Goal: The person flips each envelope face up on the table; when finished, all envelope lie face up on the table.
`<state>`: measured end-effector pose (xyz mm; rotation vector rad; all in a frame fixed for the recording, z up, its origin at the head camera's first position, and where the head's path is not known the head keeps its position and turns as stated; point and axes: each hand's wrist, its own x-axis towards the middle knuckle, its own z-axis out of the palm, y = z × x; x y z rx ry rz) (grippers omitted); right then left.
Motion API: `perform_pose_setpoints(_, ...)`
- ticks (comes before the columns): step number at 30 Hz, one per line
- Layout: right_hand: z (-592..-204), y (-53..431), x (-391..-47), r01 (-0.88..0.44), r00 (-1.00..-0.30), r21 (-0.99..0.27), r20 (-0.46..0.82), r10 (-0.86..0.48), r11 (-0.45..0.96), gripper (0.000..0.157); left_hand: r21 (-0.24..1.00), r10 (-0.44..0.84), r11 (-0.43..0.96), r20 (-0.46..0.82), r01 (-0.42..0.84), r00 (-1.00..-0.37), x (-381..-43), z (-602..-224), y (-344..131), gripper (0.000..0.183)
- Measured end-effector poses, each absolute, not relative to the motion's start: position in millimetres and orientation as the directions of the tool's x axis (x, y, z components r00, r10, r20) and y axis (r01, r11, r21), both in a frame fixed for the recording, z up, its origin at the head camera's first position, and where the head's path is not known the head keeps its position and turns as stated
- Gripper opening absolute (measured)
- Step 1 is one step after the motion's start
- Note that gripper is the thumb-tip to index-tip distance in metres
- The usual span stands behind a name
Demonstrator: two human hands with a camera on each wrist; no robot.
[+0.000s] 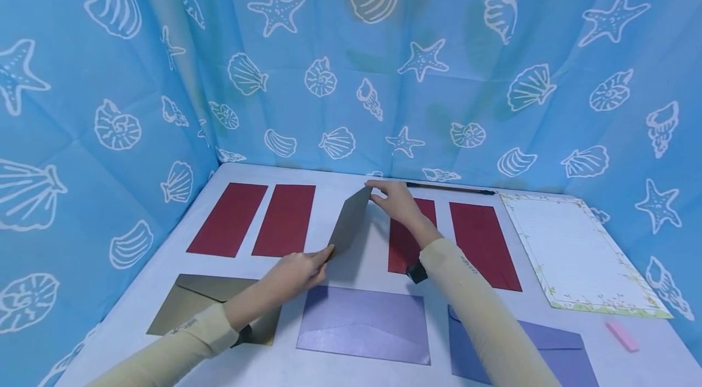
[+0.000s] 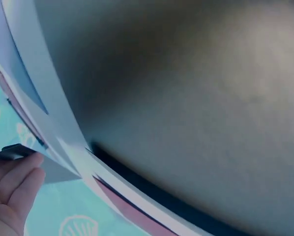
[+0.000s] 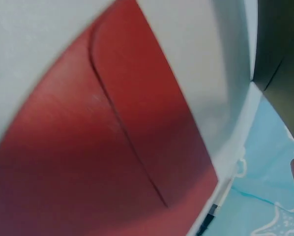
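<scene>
Left hand (image 1: 298,271) and right hand (image 1: 399,200) pinching opposite ends of tilted envelope (image 1: 351,221), over mid worktop (image 1: 329,375) toward back edge; red envelopes (image 1: 285,219) either side, lilac envelope (image 1: 362,323) nearer front edge.

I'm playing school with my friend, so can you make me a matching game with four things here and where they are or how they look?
Things:
1. Paper
2. Curtain
3. Tilted envelope
4. Lilac envelope

Matches:
A. Blue with white sea shapes
B. Held by the left hand and the right hand
C. Flat, middle of the front row
D. White with a leafy border

Right pairs: 1-D, 2-A, 3-B, 4-C
</scene>
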<state>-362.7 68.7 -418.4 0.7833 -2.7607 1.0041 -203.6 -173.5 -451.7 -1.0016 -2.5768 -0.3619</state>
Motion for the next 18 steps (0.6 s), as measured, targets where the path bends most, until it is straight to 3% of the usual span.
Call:
perform_pose_setpoints(9,-390.2,62.2,-364.6,-0.524,-0.851,-0.455,0.241,-0.467,0.720,0.037,0.459,0.449,0.697,0.320,0.551,-0.834,-202.2,-450.8,-165.3,0.036)
perform_pose_setpoints(13,-384.1,58.8,-366.0,-0.530,-0.847,-0.435,0.233,-0.478,0.728,0.038,0.602,0.403,0.620,0.306,0.503,-0.863,-201.9,-449.8,-161.6,0.024)
perform_pose_setpoints(18,-387.6,57.3,-365.6,-0.561,-0.826,-0.450,0.245,-0.508,0.695,0.049,0.664,0.375,0.576,0.303,0.476,-0.876,-199.9,-449.6,-158.9,0.012)
